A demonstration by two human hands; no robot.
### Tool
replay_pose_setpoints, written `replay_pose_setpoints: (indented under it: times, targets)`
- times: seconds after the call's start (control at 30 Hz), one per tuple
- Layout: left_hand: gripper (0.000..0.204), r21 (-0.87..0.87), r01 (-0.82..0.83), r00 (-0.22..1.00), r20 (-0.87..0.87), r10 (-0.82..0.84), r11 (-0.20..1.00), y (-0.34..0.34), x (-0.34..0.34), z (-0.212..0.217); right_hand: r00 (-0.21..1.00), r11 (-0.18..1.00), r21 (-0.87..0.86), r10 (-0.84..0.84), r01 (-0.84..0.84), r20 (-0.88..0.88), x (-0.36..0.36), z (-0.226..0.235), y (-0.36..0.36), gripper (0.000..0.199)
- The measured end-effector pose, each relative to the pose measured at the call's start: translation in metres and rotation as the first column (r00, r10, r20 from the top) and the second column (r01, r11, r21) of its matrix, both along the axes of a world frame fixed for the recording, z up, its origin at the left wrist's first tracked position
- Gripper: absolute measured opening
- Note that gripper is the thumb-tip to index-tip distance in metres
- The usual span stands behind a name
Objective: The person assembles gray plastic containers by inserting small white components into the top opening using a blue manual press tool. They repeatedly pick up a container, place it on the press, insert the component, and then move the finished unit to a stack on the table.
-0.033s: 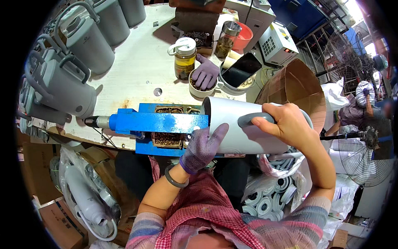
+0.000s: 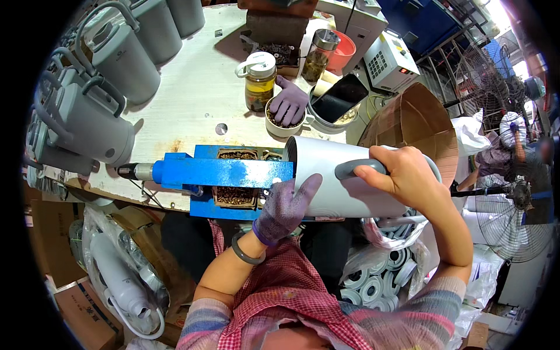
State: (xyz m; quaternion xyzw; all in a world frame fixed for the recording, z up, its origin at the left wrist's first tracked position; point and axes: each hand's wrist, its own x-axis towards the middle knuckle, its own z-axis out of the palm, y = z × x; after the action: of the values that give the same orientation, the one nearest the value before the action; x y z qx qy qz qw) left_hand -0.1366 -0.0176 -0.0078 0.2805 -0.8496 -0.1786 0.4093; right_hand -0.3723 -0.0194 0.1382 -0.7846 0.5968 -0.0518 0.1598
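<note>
A light grey kettle body (image 2: 326, 186) lies on its side, its open end fitted around the tip of a blue bench machine (image 2: 227, 172). My right hand (image 2: 402, 172) is bare and closed around the body's grey handle (image 2: 352, 168). My left hand (image 2: 286, 207), in a thin purple glove, grips the rim of the open end beside the machine. Its thumb lies against the outer wall; the other fingertips are partly hidden. Cardboard trays of small brass-coloured screws (image 2: 235, 197) sit on the machine's base, close to my left hand.
Finished-looking grey kettles (image 2: 125, 61) crowd the table's left side. Behind the machine stand a jar of yellow liquid (image 2: 259, 87), a cup with a purple glove (image 2: 290, 105) on it, and a phone (image 2: 340, 99). A cardboard box (image 2: 408, 122) is at right; bagged ring-shaped parts (image 2: 373, 286) lie below.
</note>
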Motion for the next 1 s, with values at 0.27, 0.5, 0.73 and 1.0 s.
replay_pose_setpoints:
  times: [0.27, 0.5, 0.73, 1.0]
  targets:
    - [0.031, 0.686, 0.228, 0.941, -0.338, 0.026, 0.691, 0.001, -0.007, 0.004, 0.995, 0.997, 0.051, -0.052, 0.057, -0.086, 0.007, 0.006, 0.001, 0.053]
    - [0.038, 0.847, 0.260, 0.928, -0.352, 0.124, 0.463, 0.000, -0.008, 0.029, 0.995, 0.999, 0.020, -0.047, 0.049, -0.089, 0.009, 0.003, 0.002, 0.054]
    - [0.048, 0.934, 0.170, 0.936, -0.253, 0.245, 0.313, 0.000, -0.013, 0.028, 0.978, 0.994, -0.109, -0.047, 0.025, -0.205, 0.013, 0.001, 0.009, 0.061]
    - [0.080, 0.632, 0.400, 0.905, -0.384, -0.180, 0.664, 0.037, 0.042, 0.025, 0.961, 0.954, -0.142, -0.273, 0.266, -0.039, -0.076, -0.022, 0.069, 0.056]
